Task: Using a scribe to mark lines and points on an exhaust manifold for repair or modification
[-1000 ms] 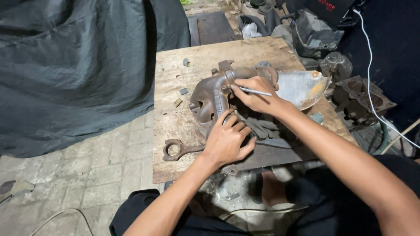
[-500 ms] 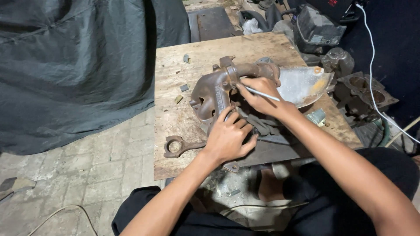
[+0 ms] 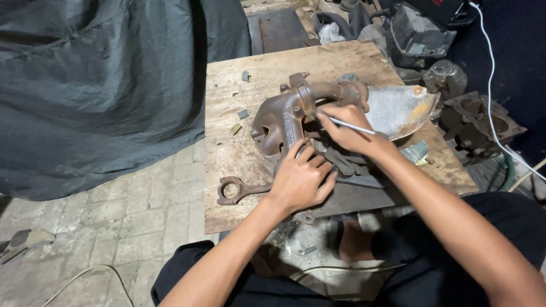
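A rusty cast-iron manifold (image 3: 284,116) with curved pipes lies on a worn wooden board (image 3: 233,153). My left hand (image 3: 301,179) presses flat on its near end and on a dark cloth beneath. My right hand (image 3: 347,128) pinches a thin white stick (image 3: 351,125) like a pen, with its tip at the pipe's bend. A curved metal shield (image 3: 398,108) with an orange patch lies just behind my right hand.
A rusty connecting rod (image 3: 236,190) lies at the board's near left. Small metal bits (image 3: 243,113) are scattered on the board. A dark tarp (image 3: 96,85) covers something large on the left. Engine parts (image 3: 480,116) and a white cable (image 3: 492,85) crowd the right.
The view has shifted slightly. My right hand with the stick has edged a little along the pipe; my left hand stays pressed on the manifold.
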